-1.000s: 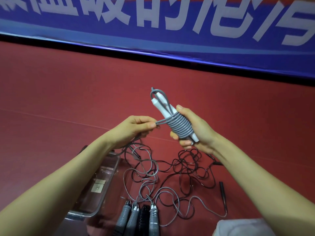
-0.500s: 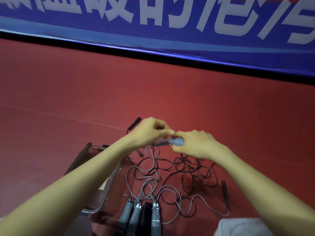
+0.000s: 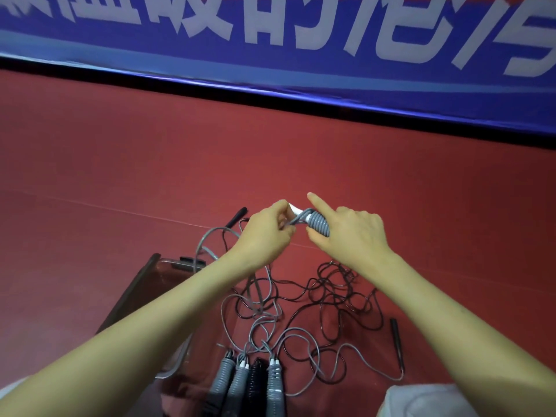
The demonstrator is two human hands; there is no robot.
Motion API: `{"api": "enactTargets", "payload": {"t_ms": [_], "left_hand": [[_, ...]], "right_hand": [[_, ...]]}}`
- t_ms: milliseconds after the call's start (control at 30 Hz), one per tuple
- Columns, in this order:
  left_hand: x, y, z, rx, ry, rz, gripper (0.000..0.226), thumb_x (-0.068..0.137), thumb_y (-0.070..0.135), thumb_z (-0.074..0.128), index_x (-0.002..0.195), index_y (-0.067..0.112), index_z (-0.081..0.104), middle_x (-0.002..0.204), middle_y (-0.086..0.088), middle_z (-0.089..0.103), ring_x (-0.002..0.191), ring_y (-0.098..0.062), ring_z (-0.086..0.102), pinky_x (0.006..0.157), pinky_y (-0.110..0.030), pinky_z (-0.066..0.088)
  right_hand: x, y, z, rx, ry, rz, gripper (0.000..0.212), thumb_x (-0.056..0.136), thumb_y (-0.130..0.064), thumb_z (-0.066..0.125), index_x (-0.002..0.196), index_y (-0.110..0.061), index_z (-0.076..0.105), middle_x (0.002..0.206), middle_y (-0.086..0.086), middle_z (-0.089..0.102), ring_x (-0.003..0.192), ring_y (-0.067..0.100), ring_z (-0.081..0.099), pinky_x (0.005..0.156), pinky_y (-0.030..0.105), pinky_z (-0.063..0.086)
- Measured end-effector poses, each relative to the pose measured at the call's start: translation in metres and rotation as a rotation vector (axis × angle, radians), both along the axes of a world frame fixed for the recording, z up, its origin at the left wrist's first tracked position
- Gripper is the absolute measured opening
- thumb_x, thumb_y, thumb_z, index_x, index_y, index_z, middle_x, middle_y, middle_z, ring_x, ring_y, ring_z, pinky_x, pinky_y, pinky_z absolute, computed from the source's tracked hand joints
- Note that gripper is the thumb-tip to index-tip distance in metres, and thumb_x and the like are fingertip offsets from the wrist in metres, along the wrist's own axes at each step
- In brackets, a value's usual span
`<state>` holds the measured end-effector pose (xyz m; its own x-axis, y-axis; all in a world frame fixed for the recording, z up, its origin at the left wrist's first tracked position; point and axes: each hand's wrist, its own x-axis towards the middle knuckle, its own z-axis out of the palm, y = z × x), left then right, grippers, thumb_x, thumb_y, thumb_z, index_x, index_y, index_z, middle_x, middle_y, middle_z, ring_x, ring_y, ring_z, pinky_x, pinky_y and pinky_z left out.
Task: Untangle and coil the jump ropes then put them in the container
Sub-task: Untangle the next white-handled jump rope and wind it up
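Forefinger (image 3: 317, 204) now raised, right hand (image 3: 352, 236) grips one grey coil (image 3: 319, 225), left hand (image 3: 264, 233) pinching it, over four bundles (image 3: 240, 383).

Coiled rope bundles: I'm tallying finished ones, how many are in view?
5. Four lie side by side at the bottom edge: leftmost gray bundle, second gray bundle, black bundle, right gray bundle. The fifth bundle is in the right hand. More may be cut off below.

obstacles: tangled ropes (image 3: 349, 285) right of container (image 3: 132, 290); coiled bundles (image 3: 240, 383) near-right | free: red floor (image 3: 90, 176) beyond, left
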<state>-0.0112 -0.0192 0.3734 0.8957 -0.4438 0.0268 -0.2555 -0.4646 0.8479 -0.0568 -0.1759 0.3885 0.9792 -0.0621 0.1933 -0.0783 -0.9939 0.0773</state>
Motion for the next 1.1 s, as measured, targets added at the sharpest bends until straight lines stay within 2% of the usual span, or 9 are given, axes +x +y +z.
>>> {"api": "enactTargets", "payload": {"t_ms": [167, 300, 467, 567, 667, 833, 933, 1033, 1100], "left_hand": [[-0.007, -0.003, -0.005, 0.014, -0.339, 0.159, 0.020, 0.091, 0.006, 0.054, 0.090, 0.025, 0.052, 0.091, -0.001, 0.063, 0.081, -0.024, 0.055, 0.066, -0.036, 0.044], [0.005, 0.005, 0.000, -0.125, -0.577, 0.198, 0.019, 0.087, 0.001, 0.052, 0.092, 0.014, 0.064, 0.094, -0.001, 0.062, 0.086, -0.024, 0.060, 0.069, -0.045, 0.051], [0.000, 0.002, 0.001, -0.186, -0.633, 0.153, 0.013, 0.089, 0.000, 0.057, 0.092, 0.009, 0.066, 0.091, 0.000, 0.058, 0.081, -0.017, 0.057, 0.068, -0.044, 0.049], [0.001, 0.005, 0.004, -0.214, -0.671, 0.141, 0.012, 0.088, 0.000, 0.059, 0.089, 0.009, 0.066, 0.086, 0.001, 0.056, 0.078, -0.014, 0.056, 0.068, -0.037, 0.049], [-0.012, 0.000, 0.003, -0.304, -0.357, 0.130, 0.009, 0.092, 0.012, 0.062, 0.083, 0.015, 0.064, 0.075, 0.007, 0.053, 0.067, -0.001, 0.049, 0.065, -0.017, 0.040], [-0.010, -0.003, -0.001, -0.625, 0.517, 0.119, 0.010, 0.089, 0.004, 0.063, 0.085, 0.010, 0.057, 0.068, 0.001, 0.056, 0.058, -0.010, 0.044, 0.057, -0.020, 0.036], [-0.007, 0.000, 0.002, -0.598, 0.508, 0.051, 0.015, 0.087, 0.007, 0.067, 0.082, 0.011, 0.053, 0.060, -0.001, 0.055, 0.051, -0.011, 0.046, 0.052, -0.022, 0.037], [-0.007, -0.001, 0.006, -0.541, 0.389, -0.001, 0.021, 0.092, 0.014, 0.063, 0.082, 0.013, 0.045, 0.077, -0.012, 0.062, 0.045, -0.013, 0.045, 0.046, -0.025, 0.035], [-0.008, -0.002, 0.006, -0.571, 0.399, -0.021, 0.021, 0.096, 0.012, 0.057, 0.086, 0.012, 0.039, 0.079, -0.007, 0.067, 0.040, -0.010, 0.036, 0.043, -0.023, 0.033]], "right_hand": [[-0.001, 0.002, 0.002, 0.029, -0.100, -0.006, 0.055, 0.096, -0.054, 0.037, 0.148, -0.043, 0.024, 0.108, -0.002, 0.058, 0.091, 0.029, 0.065, 0.062, 0.029, 0.032], [0.001, 0.005, 0.005, 0.029, -0.116, -0.006, 0.051, 0.096, -0.051, 0.039, 0.145, -0.039, 0.032, 0.100, -0.003, 0.058, 0.087, 0.027, 0.064, 0.062, 0.029, 0.032], [0.007, 0.009, 0.006, 0.071, -0.029, -0.033, 0.063, 0.096, -0.051, 0.038, 0.152, -0.040, 0.010, 0.109, 0.003, 0.059, 0.096, 0.033, 0.062, 0.068, 0.032, 0.034], [0.007, 0.008, 0.008, 0.060, -0.043, -0.029, 0.060, 0.097, -0.051, 0.037, 0.151, -0.041, 0.014, 0.109, 0.004, 0.059, 0.096, 0.034, 0.062, 0.068, 0.033, 0.035], [0.004, 0.002, 0.008, 0.097, -0.119, -0.043, 0.052, 0.095, -0.051, 0.042, 0.145, -0.039, 0.031, 0.107, 0.003, 0.061, 0.095, 0.036, 0.063, 0.068, 0.033, 0.035], [-0.001, -0.001, 0.008, 0.419, -0.098, -0.021, 0.040, 0.089, -0.051, 0.052, 0.128, -0.044, 0.047, 0.105, -0.003, 0.064, 0.099, 0.034, 0.061, 0.076, 0.034, 0.037], [-0.002, -0.003, 0.012, 0.577, -0.118, 0.011, 0.038, 0.086, -0.051, 0.057, 0.123, -0.046, 0.050, 0.095, -0.008, 0.064, 0.090, 0.026, 0.060, 0.074, 0.032, 0.038], [-0.002, -0.005, 0.012, 0.800, -0.127, 0.066, 0.040, 0.085, -0.048, 0.060, 0.123, -0.051, 0.050, 0.073, -0.010, 0.059, 0.064, 0.014, 0.052, 0.067, 0.030, 0.040], [0.001, -0.006, 0.008, 0.846, -0.141, 0.088, 0.035, 0.084, -0.048, 0.061, 0.118, -0.050, 0.052, 0.063, -0.013, 0.057, 0.056, 0.008, 0.048, 0.065, 0.029, 0.041]]}}
